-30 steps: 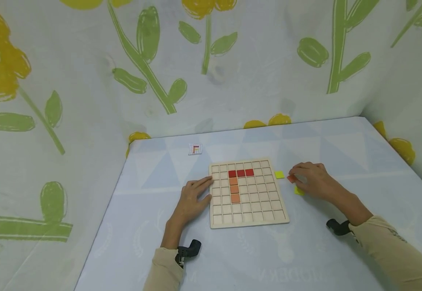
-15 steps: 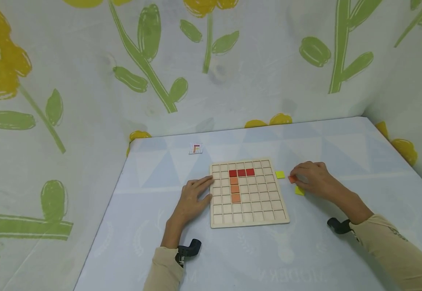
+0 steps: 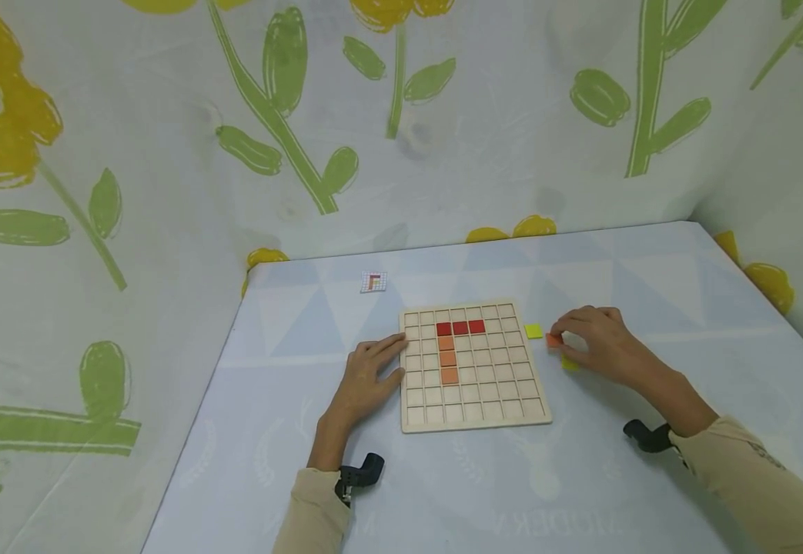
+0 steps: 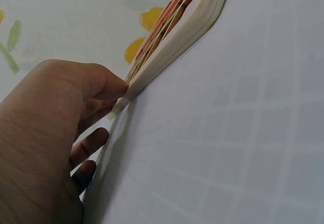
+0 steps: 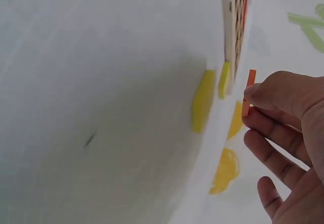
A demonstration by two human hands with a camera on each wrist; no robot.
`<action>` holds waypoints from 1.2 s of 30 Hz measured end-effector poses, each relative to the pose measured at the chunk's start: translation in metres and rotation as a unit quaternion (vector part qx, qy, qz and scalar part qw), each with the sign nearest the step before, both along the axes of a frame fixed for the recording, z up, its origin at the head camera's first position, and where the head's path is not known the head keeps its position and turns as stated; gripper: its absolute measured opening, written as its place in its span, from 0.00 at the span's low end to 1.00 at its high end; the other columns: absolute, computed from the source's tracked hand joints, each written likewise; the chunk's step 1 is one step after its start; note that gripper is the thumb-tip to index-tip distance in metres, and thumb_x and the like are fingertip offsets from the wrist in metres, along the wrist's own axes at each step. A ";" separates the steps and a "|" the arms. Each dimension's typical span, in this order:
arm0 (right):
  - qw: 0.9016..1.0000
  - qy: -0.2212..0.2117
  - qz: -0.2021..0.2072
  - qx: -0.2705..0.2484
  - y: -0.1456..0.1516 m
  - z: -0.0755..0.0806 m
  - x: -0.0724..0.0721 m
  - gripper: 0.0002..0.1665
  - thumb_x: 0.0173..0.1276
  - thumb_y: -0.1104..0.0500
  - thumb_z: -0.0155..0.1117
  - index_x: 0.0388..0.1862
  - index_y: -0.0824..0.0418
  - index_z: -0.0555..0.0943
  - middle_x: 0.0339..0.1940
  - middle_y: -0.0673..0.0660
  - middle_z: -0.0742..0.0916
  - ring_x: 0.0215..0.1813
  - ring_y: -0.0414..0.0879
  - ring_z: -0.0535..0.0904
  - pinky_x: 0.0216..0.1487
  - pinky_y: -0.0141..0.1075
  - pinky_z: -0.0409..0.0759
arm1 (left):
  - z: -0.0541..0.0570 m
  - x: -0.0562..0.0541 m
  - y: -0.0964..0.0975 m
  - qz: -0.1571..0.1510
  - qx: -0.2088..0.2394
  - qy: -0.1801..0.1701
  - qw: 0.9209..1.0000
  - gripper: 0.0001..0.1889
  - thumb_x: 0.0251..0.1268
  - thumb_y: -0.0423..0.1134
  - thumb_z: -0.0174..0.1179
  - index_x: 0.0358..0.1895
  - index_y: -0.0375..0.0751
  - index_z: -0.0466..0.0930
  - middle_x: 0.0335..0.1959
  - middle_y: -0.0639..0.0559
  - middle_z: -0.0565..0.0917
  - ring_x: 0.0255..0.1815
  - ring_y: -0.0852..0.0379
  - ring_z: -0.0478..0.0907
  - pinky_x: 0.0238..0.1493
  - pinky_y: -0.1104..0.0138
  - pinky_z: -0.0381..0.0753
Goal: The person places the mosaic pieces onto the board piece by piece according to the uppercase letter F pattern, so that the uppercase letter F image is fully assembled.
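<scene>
A wooden grid board (image 3: 501, 394) lies on the table, with a row of red square tiles (image 3: 460, 328) and a column of orange square tiles (image 3: 447, 358) below the leftmost red one. At the board's left edge rests my left hand (image 3: 363, 378), fingers extended; the left wrist view shows its thumb (image 4: 112, 84) against the side. To the right of the board, my right hand (image 3: 598, 345) pinches another orange tile (image 3: 552, 340) between thumb and fingers. That tile (image 5: 251, 78) appears edge-on in the right wrist view, raised off the table.
One yellow tile (image 3: 533, 331) lies beside the board's right edge. A second yellow tile (image 3: 569, 363) is partly hidden under the right hand. Toward the back of the table is a small pattern card (image 3: 373, 282). Flower-printed fabric (image 3: 484, 131) walls surround the table.
The orange tile in my right hand has tilted slightly as the fingers shift on it. My left hand stays at the board's edge, and the tiles on the board are unchanged.
</scene>
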State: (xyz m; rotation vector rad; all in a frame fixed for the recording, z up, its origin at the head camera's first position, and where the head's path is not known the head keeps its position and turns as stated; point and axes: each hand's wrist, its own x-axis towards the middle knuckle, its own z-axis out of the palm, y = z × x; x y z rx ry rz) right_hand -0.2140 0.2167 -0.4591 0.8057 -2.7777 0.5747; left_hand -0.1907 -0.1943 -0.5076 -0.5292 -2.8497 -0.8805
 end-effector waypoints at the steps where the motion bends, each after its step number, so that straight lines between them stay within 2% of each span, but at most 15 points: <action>1: 1.000 0.006 0.004 -0.004 -0.001 0.001 0.001 0.11 0.57 0.66 0.76 0.38 0.55 0.86 0.42 0.52 0.88 0.53 0.55 0.78 0.54 0.56 0.62 | 0.000 0.000 0.000 -0.001 0.001 0.001 1.000 0.26 0.69 0.45 0.58 0.70 0.52 0.74 0.73 0.63 0.69 0.65 0.54 0.66 0.62 0.52 0.63; 8: 0.999 0.039 0.029 -0.017 -0.013 0.006 0.007 0.13 0.54 0.67 0.78 0.36 0.53 0.86 0.40 0.50 0.87 0.50 0.52 0.79 0.52 0.54 0.62 | 0.001 -0.002 0.001 -0.006 0.003 0.002 1.000 0.26 0.69 0.45 0.58 0.70 0.51 0.74 0.73 0.63 0.70 0.65 0.54 0.66 0.61 0.52 0.63; 18: 0.996 0.045 0.066 -0.037 -0.034 0.011 0.020 0.14 0.54 0.67 0.78 0.37 0.52 0.86 0.42 0.48 0.86 0.51 0.51 0.79 0.54 0.52 0.62 | -0.001 0.000 0.000 -0.006 -0.004 0.005 1.000 0.26 0.68 0.45 0.59 0.70 0.52 0.75 0.72 0.62 0.70 0.64 0.53 0.67 0.61 0.51 0.64; 27: 0.992 0.066 0.108 -0.025 -0.058 0.012 0.025 0.14 0.53 0.63 0.79 0.37 0.53 0.86 0.41 0.48 0.87 0.50 0.49 0.81 0.53 0.52 0.65 | -0.001 0.001 -0.001 -0.006 -0.003 0.001 1.000 0.26 0.69 0.45 0.59 0.70 0.52 0.74 0.73 0.62 0.70 0.65 0.52 0.67 0.62 0.50 0.63; 36: 0.986 0.082 0.143 -0.023 -0.078 0.020 0.027 0.14 0.52 0.62 0.80 0.38 0.54 0.87 0.41 0.48 0.87 0.50 0.48 0.80 0.55 0.52 0.68 | -0.002 0.000 -0.001 -0.004 0.001 0.004 1.000 0.26 0.69 0.45 0.59 0.70 0.53 0.75 0.73 0.63 0.70 0.64 0.53 0.67 0.62 0.51 0.63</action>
